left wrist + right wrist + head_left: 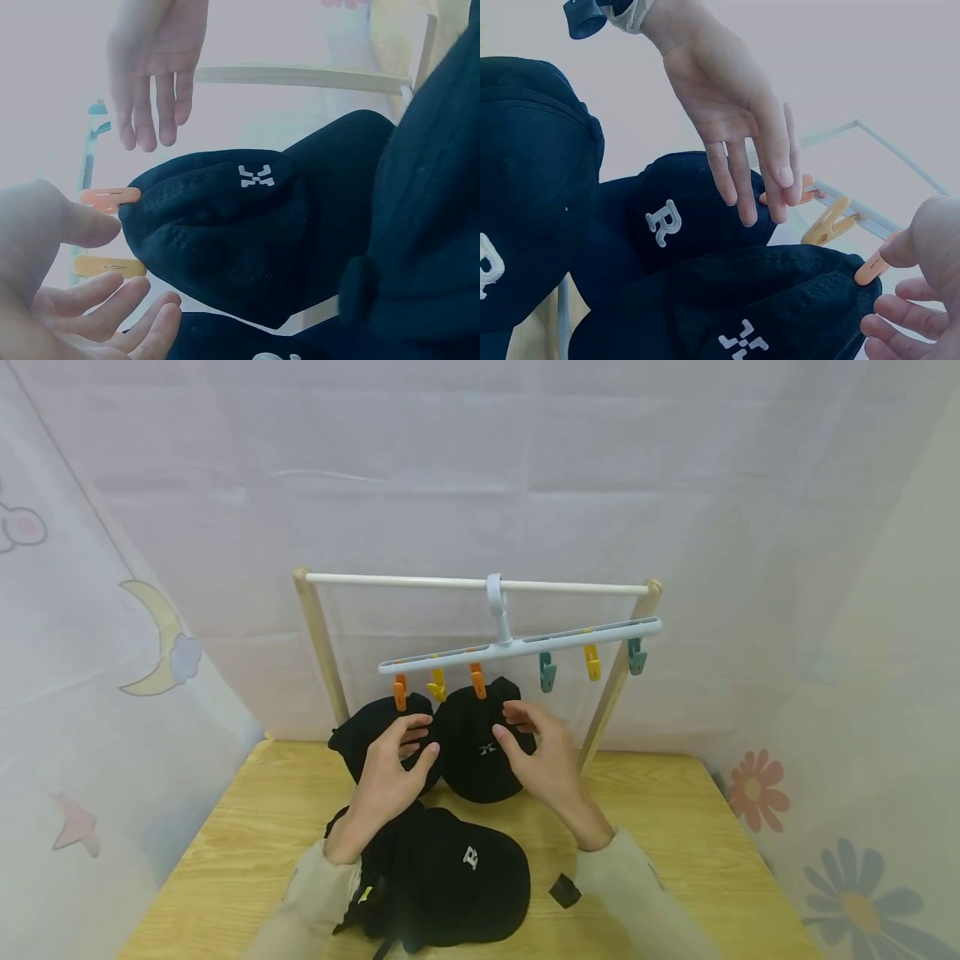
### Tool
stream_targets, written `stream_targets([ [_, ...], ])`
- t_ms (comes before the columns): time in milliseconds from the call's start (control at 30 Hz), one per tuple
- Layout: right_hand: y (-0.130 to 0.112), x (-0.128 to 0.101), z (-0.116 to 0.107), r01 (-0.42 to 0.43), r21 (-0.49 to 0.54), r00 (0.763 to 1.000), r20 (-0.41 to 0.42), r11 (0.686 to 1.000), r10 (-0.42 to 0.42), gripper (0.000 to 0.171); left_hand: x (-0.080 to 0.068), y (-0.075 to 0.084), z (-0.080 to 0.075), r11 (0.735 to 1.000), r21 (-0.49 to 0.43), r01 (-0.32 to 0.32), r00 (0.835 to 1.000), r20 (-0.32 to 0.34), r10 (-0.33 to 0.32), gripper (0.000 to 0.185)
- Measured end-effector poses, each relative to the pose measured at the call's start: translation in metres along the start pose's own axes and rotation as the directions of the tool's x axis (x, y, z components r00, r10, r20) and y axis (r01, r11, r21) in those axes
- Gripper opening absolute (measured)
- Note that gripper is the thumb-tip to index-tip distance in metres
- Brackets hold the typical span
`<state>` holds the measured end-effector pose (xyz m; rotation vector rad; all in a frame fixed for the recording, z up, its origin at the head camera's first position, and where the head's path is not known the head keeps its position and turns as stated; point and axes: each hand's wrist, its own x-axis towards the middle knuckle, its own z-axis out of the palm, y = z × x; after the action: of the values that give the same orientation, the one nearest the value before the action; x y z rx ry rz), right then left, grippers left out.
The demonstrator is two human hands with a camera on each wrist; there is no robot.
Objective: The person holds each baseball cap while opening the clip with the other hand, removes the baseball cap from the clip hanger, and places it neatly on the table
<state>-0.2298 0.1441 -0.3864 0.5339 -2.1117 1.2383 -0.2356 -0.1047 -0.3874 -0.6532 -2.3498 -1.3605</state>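
Note:
Two black baseball caps hang from orange clothes pegs on a pale blue clip hanger. The left cap (705,202) bears a white R, and the right cap (480,777) has a white cross-shaped emblem. My left hand (392,772) is in front of the left cap in the head view, fingers loosely bent and holding nothing. Beside the right cap is my right hand (553,762), fingers apart and also without anything in its grasp. One orange peg (871,268) bites the crown of the emblem cap. A yellow peg (827,222) hangs between the two caps.
The hanger (517,647) hooks over a white rail (405,581) on a wooden frame and slants up to the right. Green and yellow pegs (593,662) dangle at its right. More black caps (472,893) lie on the wooden table, near a small black block (565,891).

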Motion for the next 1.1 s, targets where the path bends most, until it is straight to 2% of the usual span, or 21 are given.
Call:
stream_targets([
  [233, -0.002, 0.009, 0.004, 0.018, 0.014, 0.999, -0.031, 1.0, -0.017, 0.036, 0.005, 0.0, 0.001, 1.0, -0.007, 0.008, 1.0, 0.001, -0.008, 0.045],
  [533, 0.0, 0.017, 0.013, 0.061, -0.023, 0.996, -0.057, 0.998, -0.062, 0.039, 0.013, -0.002, 0.004, 0.998, -0.04, 0.038, 0.999, 0.017, -0.037, 0.051],
  [867, 0.0, 0.025, 0.016, 0.084, -0.076, 0.996, -0.035, 0.994, -0.086, 0.04, 0.016, 0.0, 0.011, 0.999, -0.022, 0.026, 1.0, -0.002, -0.026, 0.054],
  [1100, 0.005, 0.032, 0.019, 0.136, -0.058, 0.989, -0.05, 0.989, -0.139, 0.041, 0.02, 0.003, 0.015, 0.998, -0.032, 0.057, 0.998, 0.008, -0.056, 0.055],
])
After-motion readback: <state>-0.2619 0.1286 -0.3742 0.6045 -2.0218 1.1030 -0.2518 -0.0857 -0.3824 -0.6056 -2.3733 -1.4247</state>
